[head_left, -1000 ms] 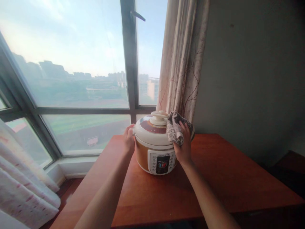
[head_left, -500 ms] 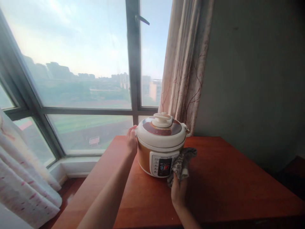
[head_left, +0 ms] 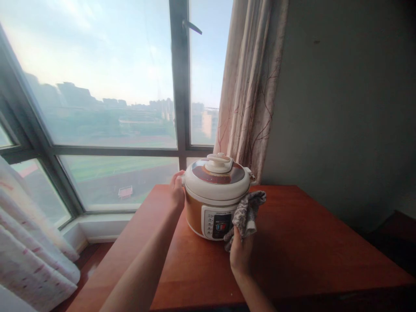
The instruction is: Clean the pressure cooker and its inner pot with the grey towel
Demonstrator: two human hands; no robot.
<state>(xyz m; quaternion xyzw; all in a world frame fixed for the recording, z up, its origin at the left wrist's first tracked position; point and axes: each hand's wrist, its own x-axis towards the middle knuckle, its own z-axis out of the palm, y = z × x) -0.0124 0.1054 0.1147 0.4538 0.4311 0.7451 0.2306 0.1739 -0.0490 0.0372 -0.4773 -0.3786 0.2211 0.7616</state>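
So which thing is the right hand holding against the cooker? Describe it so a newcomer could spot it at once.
Start at the red-brown wooden table by the big window, where a cream and orange electric cooker stands. Pressed against its right side is a crumpled cloth, gripped from below by the right hand. It is the only soft, mottled grey thing there.

My left hand [head_left: 177, 190] covers the cooker's [head_left: 214, 195] left handle, and its fingertips are hidden behind the body. The cloth [head_left: 246, 212] hides most of my right hand's [head_left: 240, 255] fingers and the cooker's lower right side. Panel [head_left: 218, 223] lettering is too small to read. Both forearms run off the bottom edge.
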